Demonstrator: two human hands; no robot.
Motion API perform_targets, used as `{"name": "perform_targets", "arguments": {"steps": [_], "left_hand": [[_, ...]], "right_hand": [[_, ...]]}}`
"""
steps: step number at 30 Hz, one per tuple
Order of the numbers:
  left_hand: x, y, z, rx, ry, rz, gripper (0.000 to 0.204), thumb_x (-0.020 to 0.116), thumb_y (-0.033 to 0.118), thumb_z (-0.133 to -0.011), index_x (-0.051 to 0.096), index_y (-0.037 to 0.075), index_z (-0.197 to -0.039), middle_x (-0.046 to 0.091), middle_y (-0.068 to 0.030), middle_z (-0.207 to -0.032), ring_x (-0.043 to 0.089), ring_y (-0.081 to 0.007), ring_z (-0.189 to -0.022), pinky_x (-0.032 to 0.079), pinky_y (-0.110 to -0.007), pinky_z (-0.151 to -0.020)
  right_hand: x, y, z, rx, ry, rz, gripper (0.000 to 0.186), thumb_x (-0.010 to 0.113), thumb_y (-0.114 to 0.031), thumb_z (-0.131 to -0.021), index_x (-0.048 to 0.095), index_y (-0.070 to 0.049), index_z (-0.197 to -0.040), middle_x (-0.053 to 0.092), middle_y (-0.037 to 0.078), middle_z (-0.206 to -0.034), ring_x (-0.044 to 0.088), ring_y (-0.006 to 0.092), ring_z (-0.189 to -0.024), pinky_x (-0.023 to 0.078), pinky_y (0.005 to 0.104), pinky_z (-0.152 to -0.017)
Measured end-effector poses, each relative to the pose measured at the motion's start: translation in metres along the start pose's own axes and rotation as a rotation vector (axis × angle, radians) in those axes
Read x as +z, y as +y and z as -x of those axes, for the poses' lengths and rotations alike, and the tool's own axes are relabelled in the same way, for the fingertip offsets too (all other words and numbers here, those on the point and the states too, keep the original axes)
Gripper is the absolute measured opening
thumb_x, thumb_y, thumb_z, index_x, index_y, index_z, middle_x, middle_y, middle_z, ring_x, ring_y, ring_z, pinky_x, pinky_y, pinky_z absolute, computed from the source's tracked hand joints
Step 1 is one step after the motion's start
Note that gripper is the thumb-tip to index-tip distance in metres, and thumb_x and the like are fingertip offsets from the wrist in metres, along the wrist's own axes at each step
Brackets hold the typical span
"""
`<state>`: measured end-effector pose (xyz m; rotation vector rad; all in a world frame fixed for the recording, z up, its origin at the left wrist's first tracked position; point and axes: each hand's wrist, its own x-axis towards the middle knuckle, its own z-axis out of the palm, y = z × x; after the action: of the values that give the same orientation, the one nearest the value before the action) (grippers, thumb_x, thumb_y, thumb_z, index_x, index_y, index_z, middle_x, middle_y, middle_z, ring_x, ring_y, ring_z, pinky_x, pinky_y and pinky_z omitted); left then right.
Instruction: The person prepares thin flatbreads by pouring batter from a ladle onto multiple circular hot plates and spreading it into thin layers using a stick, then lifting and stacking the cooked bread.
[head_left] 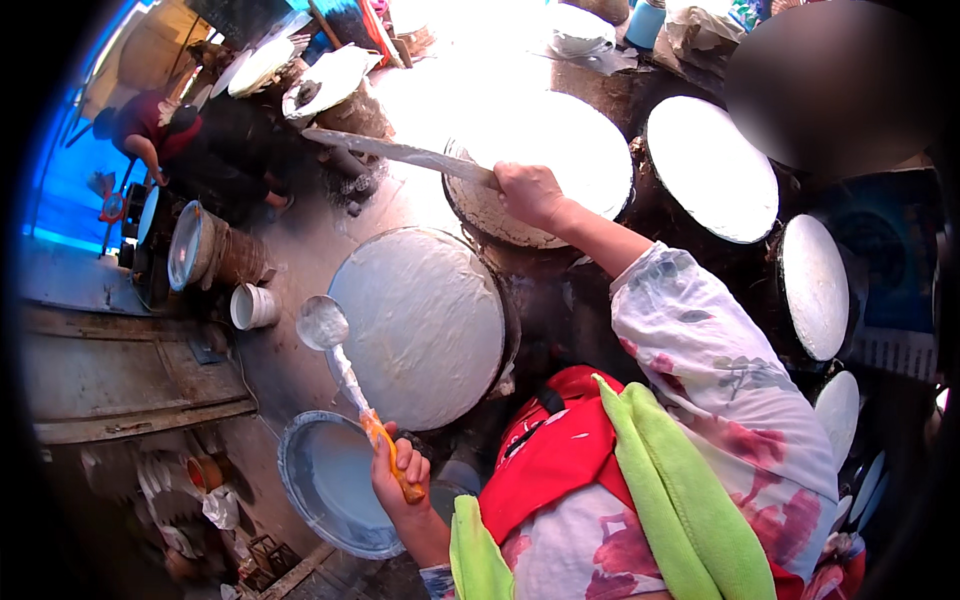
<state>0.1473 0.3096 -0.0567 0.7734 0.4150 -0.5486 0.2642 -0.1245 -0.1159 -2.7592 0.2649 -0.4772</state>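
My left hand (402, 480) is closed round the orange handle of a ladle (345, 375), whose bowl and shaft are smeared with white batter. The ladle's bowl hangs at the left rim of a round griddle (425, 325) coated with a whitish layer. Farther off, my right hand (530, 196) grips the end of a long flat spatula (400, 152), its blade pointing left. Below that hand lies a second round griddle (545, 150), white and partly washed out by glare. Under my left hand stands a basin (292, 462) of pale liquid.
More round white-topped griddles (712, 168) curve along the right side. A white bucket (254, 306) and a drum (235, 255) stand on the floor at left. A person (165, 130) bends over at upper left. A low wooden surface (130, 375) lies at left.
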Motion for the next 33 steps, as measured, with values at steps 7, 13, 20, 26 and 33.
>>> {"name": "perform_targets", "arguments": {"steps": [7,13,20,26,33], "left_hand": [[0.029,-0.008,-0.012,-0.037,-0.063,-0.090,0.030,0.042,0.026,-0.101,0.050,0.003,-0.118,0.040,-0.0004,-0.060,0.039,-0.0078,-0.040,0.035,-0.023,-0.039],[0.048,-0.013,-0.013,-0.104,-0.144,-0.185,0.030,0.044,0.027,-0.100,0.048,0.003,-0.118,0.041,-0.0008,-0.060,0.039,-0.0079,-0.039,0.034,-0.023,-0.038],[0.064,-0.021,-0.019,-0.233,-0.286,-0.368,0.031,0.046,0.027,-0.099,0.047,0.002,-0.117,0.041,-0.0008,-0.061,0.038,-0.0084,-0.040,0.034,-0.023,-0.039],[0.070,-0.038,-0.013,-0.466,-0.526,-0.524,0.030,0.046,0.026,-0.099,0.049,0.003,-0.117,0.040,0.0005,-0.062,0.037,-0.0071,-0.041,0.033,-0.022,-0.039],[0.073,-0.123,-0.002,-0.818,-0.701,-0.653,0.025,0.048,0.025,-0.098,0.052,0.005,-0.112,0.041,0.0002,-0.062,0.037,-0.0082,-0.043,0.032,-0.022,-0.041]], "right_hand": [[-0.082,0.024,-0.034,0.118,0.072,-0.076,0.011,0.057,-0.012,-0.083,0.060,-0.003,-0.087,0.065,0.015,-0.076,0.065,0.0295,-0.072,0.052,0.0405,-0.068],[-0.165,0.105,-0.023,0.189,0.443,-0.167,0.014,0.060,-0.016,-0.087,0.061,-0.002,-0.086,0.060,0.005,-0.069,0.054,0.0129,-0.061,0.044,0.0294,-0.056],[-0.253,0.130,0.127,0.365,0.943,-0.695,0.012,0.063,-0.014,-0.089,0.063,-0.002,-0.088,0.056,-0.005,-0.072,0.048,0.0035,-0.061,0.038,0.0208,-0.053],[-0.361,0.043,0.326,0.579,1.114,-0.556,0.020,0.064,-0.018,-0.086,0.064,-0.001,-0.094,0.061,0.000,-0.084,0.054,0.0072,-0.072,0.045,0.0240,-0.067],[-0.367,-0.036,0.522,1.102,0.823,-0.270,0.029,0.062,-0.021,-0.078,0.064,0.002,-0.096,0.062,0.004,-0.082,0.055,0.0134,-0.074,0.045,0.0287,-0.070]]}}
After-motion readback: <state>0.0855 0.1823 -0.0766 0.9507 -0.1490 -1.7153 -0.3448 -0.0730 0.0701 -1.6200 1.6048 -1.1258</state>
